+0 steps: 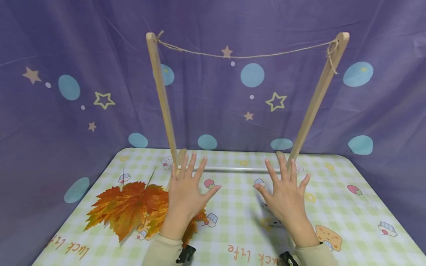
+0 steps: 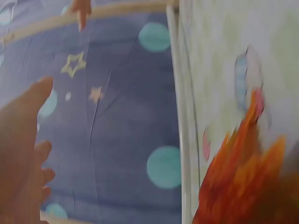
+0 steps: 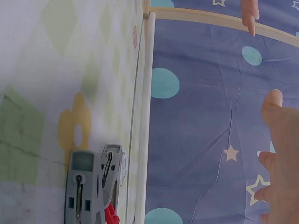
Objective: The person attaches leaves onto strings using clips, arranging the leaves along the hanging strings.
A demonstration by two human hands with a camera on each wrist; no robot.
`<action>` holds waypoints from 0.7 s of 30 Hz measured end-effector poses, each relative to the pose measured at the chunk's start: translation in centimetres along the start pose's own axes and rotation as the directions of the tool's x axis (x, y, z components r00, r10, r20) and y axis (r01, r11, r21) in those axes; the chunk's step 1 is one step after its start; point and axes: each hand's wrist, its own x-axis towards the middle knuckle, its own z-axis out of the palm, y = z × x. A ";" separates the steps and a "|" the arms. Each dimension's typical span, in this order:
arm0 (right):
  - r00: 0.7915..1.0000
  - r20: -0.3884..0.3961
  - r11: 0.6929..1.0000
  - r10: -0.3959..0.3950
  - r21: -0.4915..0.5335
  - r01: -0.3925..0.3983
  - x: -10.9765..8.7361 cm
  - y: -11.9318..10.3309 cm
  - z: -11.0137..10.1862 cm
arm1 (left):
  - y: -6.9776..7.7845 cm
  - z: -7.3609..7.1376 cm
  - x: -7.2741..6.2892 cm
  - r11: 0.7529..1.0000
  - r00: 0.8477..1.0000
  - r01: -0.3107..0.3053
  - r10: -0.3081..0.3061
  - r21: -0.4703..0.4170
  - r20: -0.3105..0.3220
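Note:
Both hands hover over the table with palms down and fingers spread, holding nothing. My left hand (image 1: 188,192) is above the right part of a group of orange-red artificial maple leaves (image 1: 128,205), covering some of them. In the left wrist view, the leaves' pointed edges (image 2: 238,172) stand close by. Under my right hand (image 1: 287,197) lie grey clothespins (image 3: 83,186) with a red piece (image 3: 111,214) beside them; in the head view the hand mostly hides them. Beyond both hands, a wooden stand carries a slack twine line (image 1: 253,57).
The stand has a left post (image 1: 163,96), a right post (image 1: 314,101) and a white crossbar (image 1: 236,169) low between them. A checked cloth with cartoon prints covers the table (image 1: 239,207). Behind it hangs a purple curtain (image 1: 206,99) with stars and blue ovals.

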 end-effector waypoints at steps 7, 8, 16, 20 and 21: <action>1.000 -0.014 1.000 -0.025 -0.005 0.025 0.0 -0.1 0.0 | -3.1 -1.4 0.2 0.998 1.000 0.011 -0.010 -0.055 0.023; 0.999 -0.017 1.000 -0.028 -0.006 0.028 0.0 -0.1 0.0 | -3.5 -1.6 0.2 0.998 1.000 0.018 -0.016 -0.065 0.027; 0.999 -0.024 0.999 -0.043 0.001 0.043 0.2 0.0 0.1 | -6.7 -2.3 0.4 0.991 0.996 0.063 -0.055 -0.120 0.068; 0.999 -0.013 0.999 -0.045 -0.004 0.045 0.2 0.0 0.3 | -7.9 -1.9 0.2 0.984 0.992 0.084 -0.069 -0.154 0.105; 0.999 -0.010 0.999 -0.045 -0.006 0.045 0.2 0.0 0.3 | -8.1 -1.7 0.2 0.982 0.991 0.090 -0.072 -0.166 0.113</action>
